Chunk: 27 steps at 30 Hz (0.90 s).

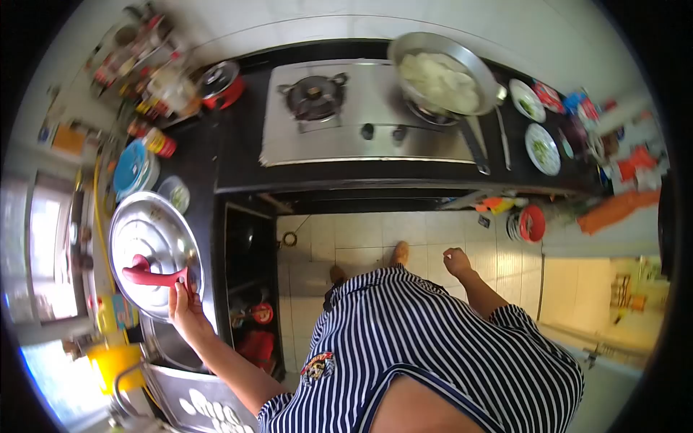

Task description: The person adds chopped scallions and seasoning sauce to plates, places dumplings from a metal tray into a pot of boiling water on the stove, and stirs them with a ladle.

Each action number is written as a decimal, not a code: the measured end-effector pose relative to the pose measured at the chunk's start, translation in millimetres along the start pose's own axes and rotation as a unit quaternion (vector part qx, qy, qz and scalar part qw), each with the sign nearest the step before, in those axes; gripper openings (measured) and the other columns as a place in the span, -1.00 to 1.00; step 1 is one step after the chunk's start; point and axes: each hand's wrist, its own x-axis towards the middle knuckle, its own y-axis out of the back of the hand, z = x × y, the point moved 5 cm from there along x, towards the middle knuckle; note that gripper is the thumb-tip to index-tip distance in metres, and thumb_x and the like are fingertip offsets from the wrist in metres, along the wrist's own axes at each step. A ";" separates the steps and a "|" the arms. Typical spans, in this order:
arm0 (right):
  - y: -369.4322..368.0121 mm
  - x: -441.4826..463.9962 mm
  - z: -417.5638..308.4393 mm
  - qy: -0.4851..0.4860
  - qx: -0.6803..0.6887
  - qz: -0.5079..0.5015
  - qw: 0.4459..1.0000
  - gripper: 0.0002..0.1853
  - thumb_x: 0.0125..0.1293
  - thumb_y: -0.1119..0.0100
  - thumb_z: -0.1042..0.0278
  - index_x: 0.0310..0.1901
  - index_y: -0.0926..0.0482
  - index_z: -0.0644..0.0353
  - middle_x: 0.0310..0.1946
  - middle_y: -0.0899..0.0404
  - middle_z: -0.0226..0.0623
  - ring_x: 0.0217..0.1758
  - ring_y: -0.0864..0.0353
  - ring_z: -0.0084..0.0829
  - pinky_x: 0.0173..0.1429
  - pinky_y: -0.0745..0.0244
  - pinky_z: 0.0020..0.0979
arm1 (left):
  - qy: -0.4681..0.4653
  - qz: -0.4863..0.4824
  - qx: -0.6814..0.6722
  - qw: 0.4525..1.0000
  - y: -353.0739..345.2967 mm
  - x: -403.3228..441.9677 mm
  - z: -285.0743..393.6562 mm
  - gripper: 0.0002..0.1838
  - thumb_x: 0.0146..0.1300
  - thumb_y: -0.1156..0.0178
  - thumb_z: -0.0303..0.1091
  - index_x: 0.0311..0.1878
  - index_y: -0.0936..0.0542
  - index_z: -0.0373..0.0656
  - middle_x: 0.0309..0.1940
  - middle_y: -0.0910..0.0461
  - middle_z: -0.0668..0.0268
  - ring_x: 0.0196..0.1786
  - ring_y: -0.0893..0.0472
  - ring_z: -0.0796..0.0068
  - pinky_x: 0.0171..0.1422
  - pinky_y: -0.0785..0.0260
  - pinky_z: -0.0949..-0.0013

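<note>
My left hand (pixel 189 316) is closed around the end of the red handle of a round silver pan lid (pixel 164 220). The lid is over the left counter beside the sink, with its handle side facing me. My right hand (pixel 456 261) hangs over the floor to the right of my body, fingers curled in, with nothing visible in it. On the right burner sits a pan (pixel 482 76) with pale, lumpy food (pixel 439 78) inside. Its dark handle (pixel 473 144) points toward the counter's front edge.
The left burner (pixel 315 97) is uncovered. A red pot (pixel 222 85) stands left of the stove. Two plates with chopped greens (pixel 543 149) and a long utensil (pixel 504 138) lie right of it. A sink (pixel 173 340) and pale pieces (pixel 209 410) are at lower left.
</note>
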 end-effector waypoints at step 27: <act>-41.9 -76.2 251.6 -0.222 0.099 -0.002 0.970 -0.68 0.29 0.02 0.19 -0.23 -0.69 0.20 -0.15 -0.67 0.07 -0.03 -0.64 0.05 0.07 -0.55 -0.08 | 0.087 -0.600 0.312 0.731 -669.7 -128.2 -174.0 -0.83 0.39 -0.18 -0.31 -0.19 -0.65 -0.21 -0.40 -0.58 0.41 -0.44 -0.48 0.65 -0.40 -0.26 0.60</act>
